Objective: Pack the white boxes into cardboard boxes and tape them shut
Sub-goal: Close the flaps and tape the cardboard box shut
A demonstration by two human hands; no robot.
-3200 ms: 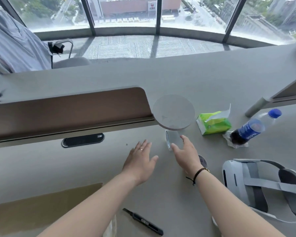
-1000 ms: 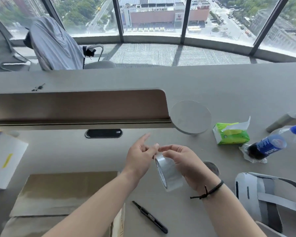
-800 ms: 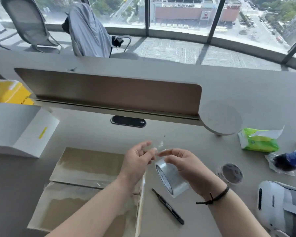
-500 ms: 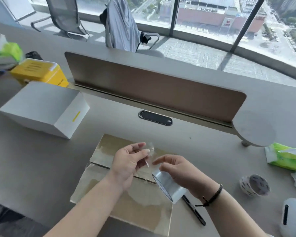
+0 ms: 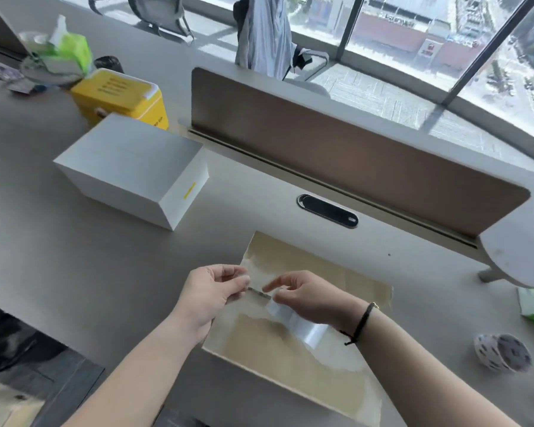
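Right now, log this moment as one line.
left hand: pinches tape end | right hand: holds tape roll | cardboard box: flat under hands | white box: unpacked on desk

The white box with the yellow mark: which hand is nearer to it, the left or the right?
Left. The left hand is just below and right of the white box, pinching the tape end. The right hand, holding the tape roll, is farther right over the cardboard box.

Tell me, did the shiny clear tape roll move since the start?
Yes. The clear tape roll went from beside the round grey stand to over the flat brown cardboard box.
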